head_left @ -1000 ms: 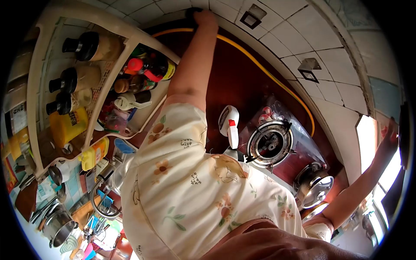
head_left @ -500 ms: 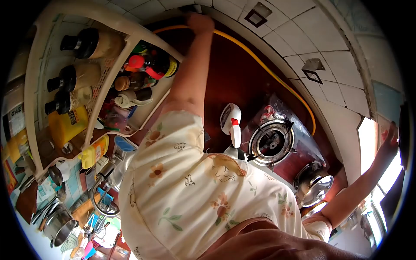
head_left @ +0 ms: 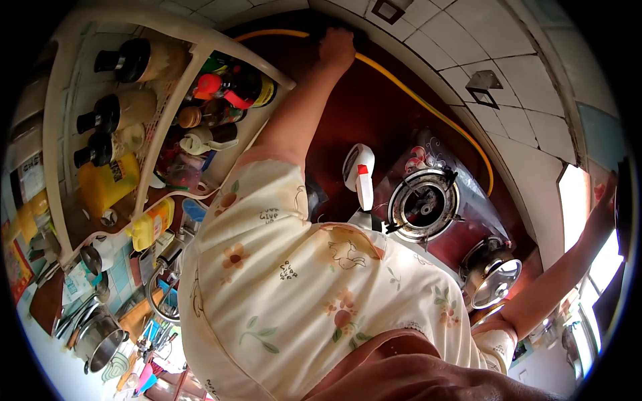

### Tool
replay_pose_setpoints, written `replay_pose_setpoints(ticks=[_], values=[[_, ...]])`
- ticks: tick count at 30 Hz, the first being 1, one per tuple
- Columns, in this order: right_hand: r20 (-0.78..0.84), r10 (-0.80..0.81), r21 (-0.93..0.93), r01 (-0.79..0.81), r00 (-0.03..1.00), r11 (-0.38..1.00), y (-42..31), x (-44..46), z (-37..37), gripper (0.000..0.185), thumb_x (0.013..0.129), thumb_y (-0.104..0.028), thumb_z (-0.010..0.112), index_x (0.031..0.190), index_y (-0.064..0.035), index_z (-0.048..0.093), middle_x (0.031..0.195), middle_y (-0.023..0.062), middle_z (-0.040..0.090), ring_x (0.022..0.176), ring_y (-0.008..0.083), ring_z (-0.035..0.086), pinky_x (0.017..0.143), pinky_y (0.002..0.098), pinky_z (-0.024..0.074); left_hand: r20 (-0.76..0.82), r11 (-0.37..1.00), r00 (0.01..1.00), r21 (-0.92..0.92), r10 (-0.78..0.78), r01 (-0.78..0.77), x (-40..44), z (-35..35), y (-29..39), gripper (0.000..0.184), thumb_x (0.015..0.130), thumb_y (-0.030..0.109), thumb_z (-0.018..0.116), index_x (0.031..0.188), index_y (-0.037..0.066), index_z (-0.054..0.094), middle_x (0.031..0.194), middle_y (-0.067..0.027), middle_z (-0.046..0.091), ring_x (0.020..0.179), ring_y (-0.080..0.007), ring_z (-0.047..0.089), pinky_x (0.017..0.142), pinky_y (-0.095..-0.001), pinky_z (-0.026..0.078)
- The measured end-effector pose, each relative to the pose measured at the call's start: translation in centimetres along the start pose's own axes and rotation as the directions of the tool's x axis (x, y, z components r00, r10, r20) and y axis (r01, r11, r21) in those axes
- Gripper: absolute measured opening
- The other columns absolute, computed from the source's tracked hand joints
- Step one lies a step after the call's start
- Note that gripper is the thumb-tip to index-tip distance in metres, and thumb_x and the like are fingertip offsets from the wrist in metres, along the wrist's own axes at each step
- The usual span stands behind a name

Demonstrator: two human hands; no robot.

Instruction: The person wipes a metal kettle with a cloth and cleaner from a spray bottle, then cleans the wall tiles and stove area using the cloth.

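Note:
My left hand is at the far end of the dark red countertop, beside the yellow hose along the wall. Its fingers are curled closed; whatever they hold is hidden in shadow. My right hand is raised at the far right, against the edge of a dark object; its fingers are too hidden to read. Between the arms are a white spray bottle with a red trigger and a gas burner.
At left, a beige rack holds jars and bottles. A lidded steel pot sits right of the burner. Metal brackets are fixed to the tiled wall. Lower left are a faucet and a steel pot.
My left hand has moved right and slightly nearer along the back of the counter, away from a dark item by the wall. My right hand stays at the far right.

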State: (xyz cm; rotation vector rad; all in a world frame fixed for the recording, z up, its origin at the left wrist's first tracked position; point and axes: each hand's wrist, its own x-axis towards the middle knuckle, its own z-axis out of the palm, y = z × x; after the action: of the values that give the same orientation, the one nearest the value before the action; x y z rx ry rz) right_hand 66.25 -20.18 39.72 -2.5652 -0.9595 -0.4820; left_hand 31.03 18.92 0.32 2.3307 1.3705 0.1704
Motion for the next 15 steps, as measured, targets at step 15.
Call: replay_pose_setpoints(ticks=[15], values=[[0.029, -0.028, -0.008, 0.028, 0.999, 1.0, 1.6, -0.2, -0.1, 0.072, 0.097, -0.067, 0.047, 0.105, 0.002, 0.063, 0.088, 0.0142, 0.069, 0.087, 0.0287, 0.067, 0.09, 0.0439, 0.0518, -0.269, 0.924, 0.959, 0.382, 0.094, 0.017, 0.2, 5.4, -7.7, 0.053, 0.099, 0.023, 0.05, 0.14, -0.009, 0.046, 0.157, -0.0344, 0.025, 0.148, -0.0503, 0.016, 0.123, -0.0585, 0.01]])
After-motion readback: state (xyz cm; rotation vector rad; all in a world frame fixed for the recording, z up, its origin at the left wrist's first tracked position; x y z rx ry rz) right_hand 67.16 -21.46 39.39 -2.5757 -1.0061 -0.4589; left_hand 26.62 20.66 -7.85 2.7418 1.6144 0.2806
